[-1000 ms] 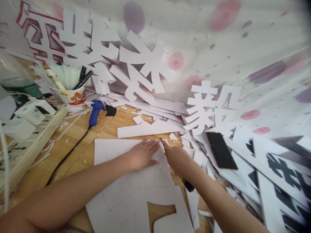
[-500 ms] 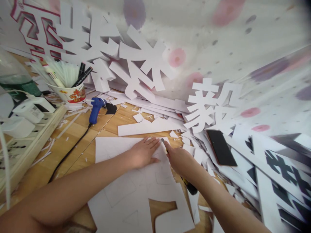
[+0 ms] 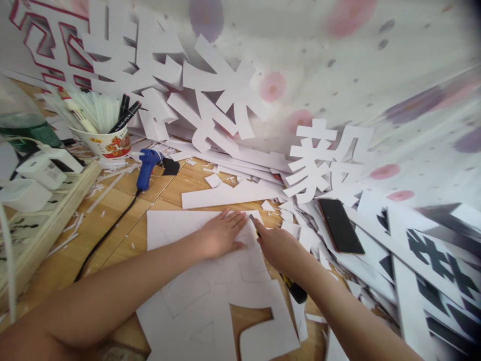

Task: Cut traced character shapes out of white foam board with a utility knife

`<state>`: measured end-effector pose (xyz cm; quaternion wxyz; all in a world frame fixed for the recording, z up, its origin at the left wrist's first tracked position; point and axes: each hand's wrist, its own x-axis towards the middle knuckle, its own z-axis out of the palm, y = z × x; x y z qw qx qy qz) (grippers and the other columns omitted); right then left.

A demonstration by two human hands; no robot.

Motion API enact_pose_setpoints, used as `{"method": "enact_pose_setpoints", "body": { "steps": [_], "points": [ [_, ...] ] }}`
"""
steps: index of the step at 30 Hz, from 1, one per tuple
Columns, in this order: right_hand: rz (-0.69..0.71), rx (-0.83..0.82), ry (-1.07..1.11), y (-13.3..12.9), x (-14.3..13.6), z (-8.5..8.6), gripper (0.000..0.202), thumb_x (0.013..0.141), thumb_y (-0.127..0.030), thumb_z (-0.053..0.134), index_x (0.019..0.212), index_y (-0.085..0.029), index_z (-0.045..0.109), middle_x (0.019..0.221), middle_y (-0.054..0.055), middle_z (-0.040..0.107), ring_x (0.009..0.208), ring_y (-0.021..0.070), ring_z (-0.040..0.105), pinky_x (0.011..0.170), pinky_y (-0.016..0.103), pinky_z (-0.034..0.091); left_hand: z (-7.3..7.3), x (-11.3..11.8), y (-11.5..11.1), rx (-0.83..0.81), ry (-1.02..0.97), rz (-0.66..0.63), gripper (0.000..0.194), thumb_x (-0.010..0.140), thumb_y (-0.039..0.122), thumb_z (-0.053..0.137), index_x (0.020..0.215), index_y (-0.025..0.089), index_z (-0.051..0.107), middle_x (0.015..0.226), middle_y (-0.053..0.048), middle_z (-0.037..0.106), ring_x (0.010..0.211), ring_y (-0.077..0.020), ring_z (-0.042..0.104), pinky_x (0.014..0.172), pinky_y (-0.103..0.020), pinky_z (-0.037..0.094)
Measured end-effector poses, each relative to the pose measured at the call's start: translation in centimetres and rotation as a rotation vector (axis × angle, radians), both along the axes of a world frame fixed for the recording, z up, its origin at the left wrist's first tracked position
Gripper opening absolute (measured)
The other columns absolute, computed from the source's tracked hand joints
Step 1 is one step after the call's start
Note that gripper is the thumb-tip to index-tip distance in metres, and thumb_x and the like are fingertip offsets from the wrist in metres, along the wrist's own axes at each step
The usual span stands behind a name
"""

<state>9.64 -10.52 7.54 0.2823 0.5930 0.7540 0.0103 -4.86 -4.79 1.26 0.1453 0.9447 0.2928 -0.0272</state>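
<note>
A flat white sheet of card or thick paper [image 3: 203, 301] with faint pencil outlines lies on the light-brown wooden table [image 3: 165, 200], at the near middle of the scene. Close to its near edge, an angular cut-out opening [image 3: 251, 317] lets the wood show through.

The person's left hand [image 3: 226, 234] lies palm down on the far part of the sheet, fingers slightly spread and thumb held apart. Just right of it, the right hand [image 3: 278, 246] is closed around a yellow-and-black cutting knife [image 3: 295, 291], index finger stretched towards the tip. The tip is by the sheet's far right corner; whether it bites into the surface cannot be told.

Beyond the sheet lies a white strip with a notched far edge [image 3: 233, 194]. To the far left are a blue glue gun [image 3: 148, 168] with a black cord and a printed paper cup [image 3: 112, 144] holding translucent sticks and black markers. A cream power strip [image 3: 37, 235] with white plugs runs along the left side.

To the right, a dark phone [image 3: 341, 225] rests on white offcuts. Large white cut-out characters [image 3: 313, 160] stand at the back, before a pale flower-patterned cloth [image 3: 293, 45].
</note>
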Motion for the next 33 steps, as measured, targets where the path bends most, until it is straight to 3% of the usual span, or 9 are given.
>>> {"method": "enact_pose_setpoints", "body": {
  "steps": [10, 20, 33],
  "points": [
    [-0.019, 0.005, 0.052, -0.5, 0.3, -0.3, 0.054, 0.085, -0.015, 0.039, 0.136, -0.001, 0.024, 0.078, 0.014, 0.066, 0.072, 0.0212, 0.064, 0.054, 0.026, 0.039, -0.3, 0.0, 0.0, 0.001, -0.016, 0.006, 0.069, 0.086, 0.052, 0.03, 0.138, 0.009, 0.019, 0.145, -0.01, 0.013, 0.134, -0.0223, 0.009, 0.109, -0.039, 0.008],
    [-0.035, 0.011, 0.055, -1.1, 0.7, -0.1, 0.053, 0.087, -0.019, 0.039, 0.136, -0.005, 0.024, 0.074, 0.011, 0.066, 0.069, 0.0203, 0.063, 0.049, 0.025, 0.029, -0.2, 0.0, 0.0, -0.012, -0.021, 0.009, 0.069, 0.086, 0.053, 0.03, 0.138, 0.009, 0.021, 0.145, -0.011, 0.014, 0.134, -0.0225, 0.009, 0.109, -0.04, 0.008],
    [-0.077, -0.019, 0.078, -1.9, 0.4, 0.8, 0.05, 0.088, -0.02, 0.036, 0.136, -0.007, 0.025, 0.074, 0.01, 0.065, 0.071, 0.0213, 0.063, 0.05, 0.026, 0.03, 0.1, 0.0, 0.0, -0.014, -0.026, 0.006, 0.067, 0.086, 0.052, 0.031, 0.137, 0.009, 0.023, 0.145, -0.011, 0.016, 0.134, -0.0211, 0.01, 0.109, -0.039, 0.007]
  ]
}}
